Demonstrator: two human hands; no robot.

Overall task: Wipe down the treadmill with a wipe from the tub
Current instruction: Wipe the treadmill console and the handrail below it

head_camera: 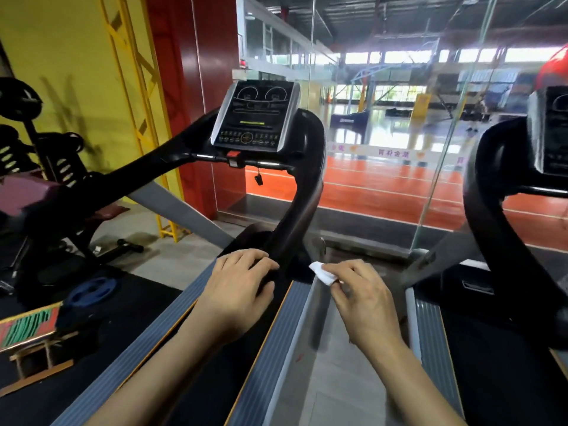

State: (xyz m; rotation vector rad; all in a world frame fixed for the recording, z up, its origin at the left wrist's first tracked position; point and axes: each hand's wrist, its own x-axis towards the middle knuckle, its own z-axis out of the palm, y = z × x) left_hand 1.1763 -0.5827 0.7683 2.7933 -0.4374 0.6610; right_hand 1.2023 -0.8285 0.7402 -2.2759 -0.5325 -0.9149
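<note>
White wipe (322, 272): pinched in right hand (365, 298), just right of the treadmill's black right handrail (302, 192). Left hand (238, 290) curls round the rail's near end. Rail runs up and away toward console (255, 115); right hand nearer for wiping.

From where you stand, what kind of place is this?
Most likely a gym: a treadmill console ahead, a second treadmill alongside, weight plates on the floor, and a sports court beyond the glass.
</note>
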